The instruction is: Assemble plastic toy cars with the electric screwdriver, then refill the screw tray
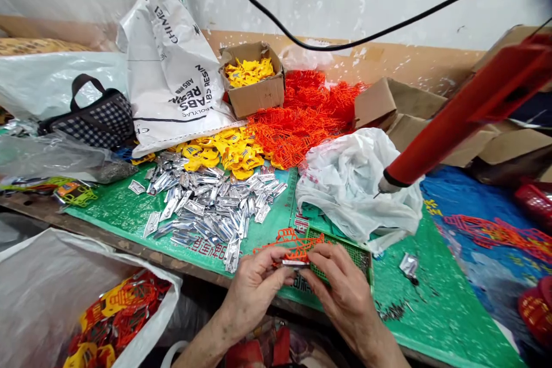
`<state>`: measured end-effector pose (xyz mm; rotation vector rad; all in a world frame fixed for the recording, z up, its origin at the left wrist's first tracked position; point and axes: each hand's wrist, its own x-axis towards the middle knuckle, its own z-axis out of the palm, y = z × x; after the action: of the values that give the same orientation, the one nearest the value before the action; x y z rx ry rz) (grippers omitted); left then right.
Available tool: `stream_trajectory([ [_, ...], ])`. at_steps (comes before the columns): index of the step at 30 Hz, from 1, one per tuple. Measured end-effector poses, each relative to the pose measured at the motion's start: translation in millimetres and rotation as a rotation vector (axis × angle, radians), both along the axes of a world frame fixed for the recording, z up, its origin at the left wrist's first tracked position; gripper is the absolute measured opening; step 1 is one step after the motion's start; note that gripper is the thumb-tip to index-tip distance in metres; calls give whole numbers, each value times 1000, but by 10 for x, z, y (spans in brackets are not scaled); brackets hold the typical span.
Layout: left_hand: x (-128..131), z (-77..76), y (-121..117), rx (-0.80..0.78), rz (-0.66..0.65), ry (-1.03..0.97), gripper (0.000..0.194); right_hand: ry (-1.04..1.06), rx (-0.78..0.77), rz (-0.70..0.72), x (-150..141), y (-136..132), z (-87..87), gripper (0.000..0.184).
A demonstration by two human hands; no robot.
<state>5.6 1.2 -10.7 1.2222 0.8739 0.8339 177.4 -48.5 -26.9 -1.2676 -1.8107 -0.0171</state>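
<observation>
Near the table's front edge, my left hand (259, 282) pinches the left end of a thin orange plastic frame (288, 237). The fingers of my right hand (342, 282) close on its right end. Along the frame's near side, between my fingertips, lies a shiny silver metal piece (295, 263). My fingers partly hide both parts. Right behind my right hand sits a green plastic basket (368, 264) with small dark bits in it. A heap of silver metal plates (211, 201) spreads to the left of my hands.
Yellow plastic parts (237, 149) and red-orange frames (297, 126) are piled behind the plates. A red electric screwdriver (452, 115) hangs at the right over a crumpled white bag (357, 184). Small dark screws (391, 310) lie front right. An open sack (159, 293) holds assembled pieces.
</observation>
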Motion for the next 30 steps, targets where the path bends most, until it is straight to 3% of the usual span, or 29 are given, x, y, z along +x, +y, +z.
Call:
stream_trajectory([
  [4,-1,-39,-14,-70,27,-38,18,-48,74,-29,-20,-35,-8,26],
  [9,-10,-100,-28,-77,3,-61,19,-26,101,-44,-70,-37,-46,24],
  [17,-94,-72,-9,259,-47,117,17,57,126,19,-36,-60,10,17],
  [25,-151,-161,2,431,-128,129,31,45,182,-24,-17,-117,14,15],
  [30,-133,-166,2,418,-120,165,29,42,160,-26,-17,-138,-17,12],
])
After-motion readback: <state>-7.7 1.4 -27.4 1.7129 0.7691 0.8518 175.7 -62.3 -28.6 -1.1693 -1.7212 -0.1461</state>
